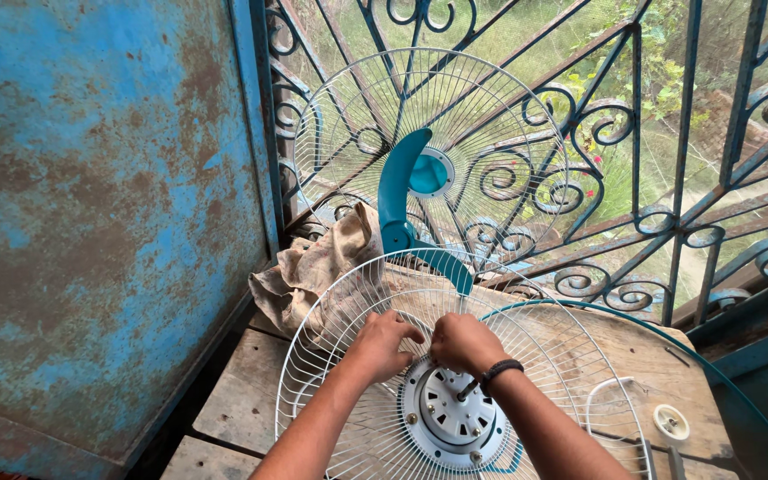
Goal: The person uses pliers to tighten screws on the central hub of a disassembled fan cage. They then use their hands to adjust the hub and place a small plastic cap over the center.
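Flat on the wooden table (251, 391), a white wire fan guard (340, 338) is gripped at the motor.

Both hands, left hand (384, 342) and right hand (464, 342), are closed on the wires just above the motor housing (451, 418), steadying it. Beyond the guard, a teal fan blade (397, 191) is propped against a second guard (455, 116); a crumpled cloth (313, 267) lies beside.

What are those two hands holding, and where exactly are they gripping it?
Both hands, left and right, grip the white wire fan guard on its wires just above the round motor housing. What the fingertips pinch cannot be told.
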